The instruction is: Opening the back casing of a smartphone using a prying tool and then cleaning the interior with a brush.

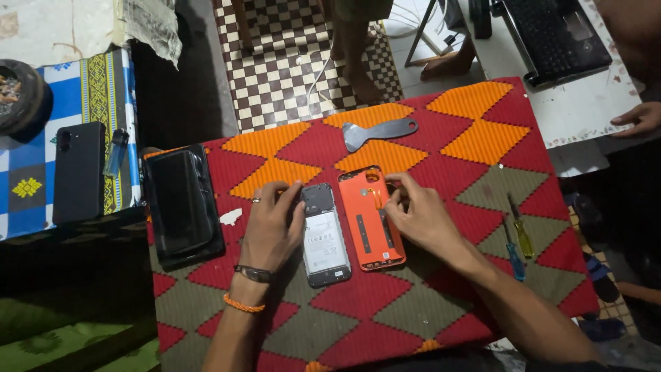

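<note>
An opened phone with its white battery showing lies on the red and orange patterned cloth. My left hand rests flat against the phone's left side, fingertips touching its upper edge. Right beside the phone lies its orange back cover, inner side up. My right hand touches the cover's upper right edge with its fingertips. Neither hand lifts anything.
A grey flat pry tool lies at the far side. A black phone case sits at the left edge. Two screwdrivers, yellow and blue, lie at the right. A black phone and lighter sit on the blue cloth. Another person's hand rests beside a laptop.
</note>
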